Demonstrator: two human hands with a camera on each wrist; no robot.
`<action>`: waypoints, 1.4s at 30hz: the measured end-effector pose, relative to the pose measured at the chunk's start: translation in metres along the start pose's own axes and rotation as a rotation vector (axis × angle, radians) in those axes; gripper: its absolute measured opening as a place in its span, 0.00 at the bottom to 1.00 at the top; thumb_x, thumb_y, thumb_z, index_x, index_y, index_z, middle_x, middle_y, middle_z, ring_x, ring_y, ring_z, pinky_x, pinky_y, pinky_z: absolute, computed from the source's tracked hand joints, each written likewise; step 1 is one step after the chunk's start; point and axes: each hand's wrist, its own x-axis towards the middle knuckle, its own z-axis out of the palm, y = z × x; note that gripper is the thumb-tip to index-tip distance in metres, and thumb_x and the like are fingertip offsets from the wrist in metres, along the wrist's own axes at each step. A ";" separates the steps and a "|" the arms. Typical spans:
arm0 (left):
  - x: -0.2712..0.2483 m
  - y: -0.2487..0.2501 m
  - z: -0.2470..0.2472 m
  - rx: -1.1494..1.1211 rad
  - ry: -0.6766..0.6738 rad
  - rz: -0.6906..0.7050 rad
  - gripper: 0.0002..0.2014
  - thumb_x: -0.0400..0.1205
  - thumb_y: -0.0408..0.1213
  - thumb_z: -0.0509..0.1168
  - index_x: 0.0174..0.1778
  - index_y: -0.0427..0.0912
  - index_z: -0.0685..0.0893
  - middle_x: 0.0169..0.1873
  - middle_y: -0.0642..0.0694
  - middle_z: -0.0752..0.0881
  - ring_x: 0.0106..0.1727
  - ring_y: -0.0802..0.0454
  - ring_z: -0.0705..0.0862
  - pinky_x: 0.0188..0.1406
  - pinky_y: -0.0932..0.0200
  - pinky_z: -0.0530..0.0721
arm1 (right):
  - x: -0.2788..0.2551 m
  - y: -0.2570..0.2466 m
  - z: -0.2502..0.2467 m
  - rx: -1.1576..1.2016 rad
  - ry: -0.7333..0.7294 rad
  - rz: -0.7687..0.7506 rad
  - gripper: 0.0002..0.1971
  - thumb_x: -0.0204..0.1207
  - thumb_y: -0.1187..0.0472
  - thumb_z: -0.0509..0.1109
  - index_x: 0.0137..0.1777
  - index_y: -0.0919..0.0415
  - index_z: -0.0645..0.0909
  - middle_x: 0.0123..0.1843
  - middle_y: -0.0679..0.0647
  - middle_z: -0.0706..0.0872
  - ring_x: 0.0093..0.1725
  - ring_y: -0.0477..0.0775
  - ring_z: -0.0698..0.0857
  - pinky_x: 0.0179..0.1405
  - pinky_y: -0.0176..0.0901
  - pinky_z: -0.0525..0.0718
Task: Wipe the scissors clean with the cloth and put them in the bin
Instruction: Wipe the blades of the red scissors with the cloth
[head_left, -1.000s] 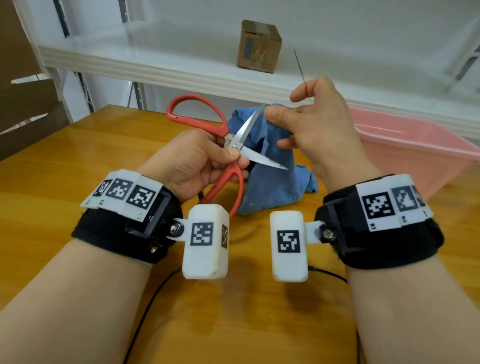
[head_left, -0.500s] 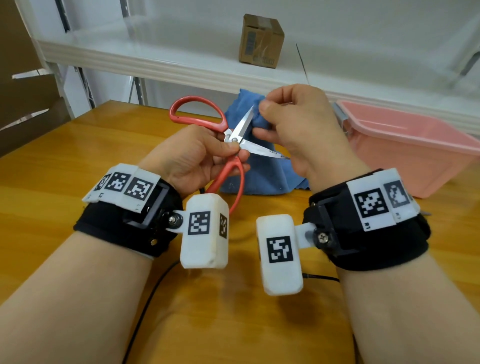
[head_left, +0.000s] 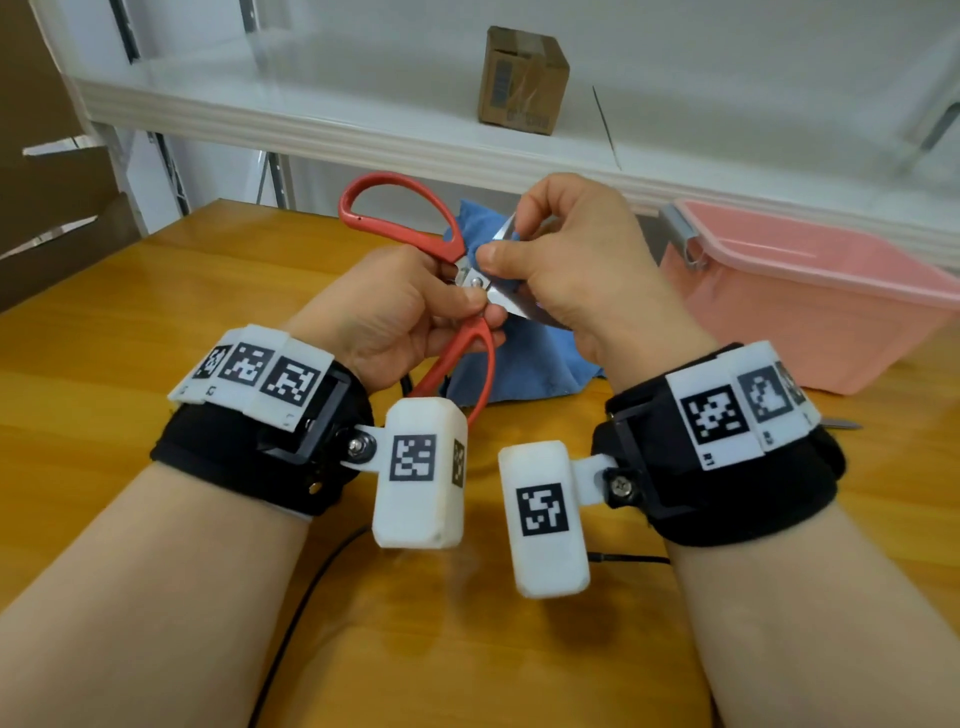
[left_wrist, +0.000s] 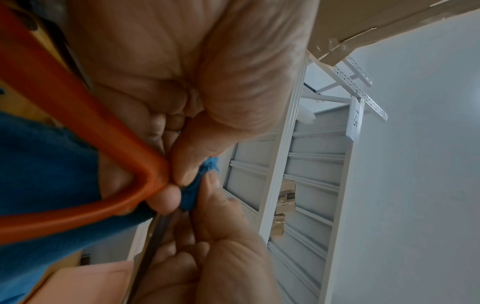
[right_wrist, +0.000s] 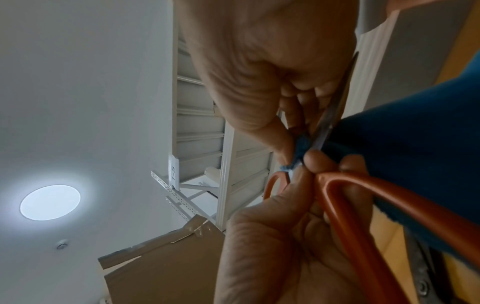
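One wooden table (head_left: 130, 322) fills the lower frame of the head view. One white shelf (head_left: 363, 124) spans the top, bearing a small cardboard box (head_left: 522, 78) at upper centre. One pink bin (head_left: 810, 306) sits at the right edge on the table. One blue cloth (head_left: 524, 364) hangs at centre, gathered around the blades. One pair of red-handled scissors (head_left: 410, 218), blades spread, held above the table at centre. Left hand (head_left: 395, 317): fingers curled around the handle near the pivot. Right hand (head_left: 571, 260): thumb and fingers pinching the cloth against a blade.
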 end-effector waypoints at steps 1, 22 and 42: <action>0.000 0.000 0.000 -0.001 -0.001 0.000 0.10 0.82 0.19 0.58 0.55 0.28 0.82 0.37 0.39 0.87 0.36 0.51 0.89 0.42 0.55 0.91 | 0.002 0.002 0.001 -0.035 0.040 -0.028 0.17 0.69 0.69 0.81 0.36 0.55 0.74 0.35 0.56 0.84 0.34 0.59 0.90 0.33 0.51 0.90; -0.001 -0.003 0.004 0.029 0.027 -0.059 0.12 0.82 0.16 0.57 0.59 0.27 0.78 0.36 0.39 0.85 0.35 0.49 0.89 0.44 0.48 0.91 | 0.011 0.009 -0.009 -0.081 0.112 -0.032 0.17 0.74 0.65 0.74 0.35 0.51 0.69 0.35 0.52 0.75 0.40 0.59 0.83 0.47 0.70 0.88; -0.005 0.002 0.001 0.029 -0.007 -0.151 0.10 0.81 0.17 0.57 0.50 0.30 0.81 0.33 0.39 0.87 0.34 0.50 0.90 0.41 0.52 0.92 | 0.016 0.019 -0.015 -0.093 0.337 -0.072 0.17 0.72 0.72 0.64 0.34 0.49 0.64 0.32 0.44 0.69 0.34 0.50 0.70 0.35 0.48 0.74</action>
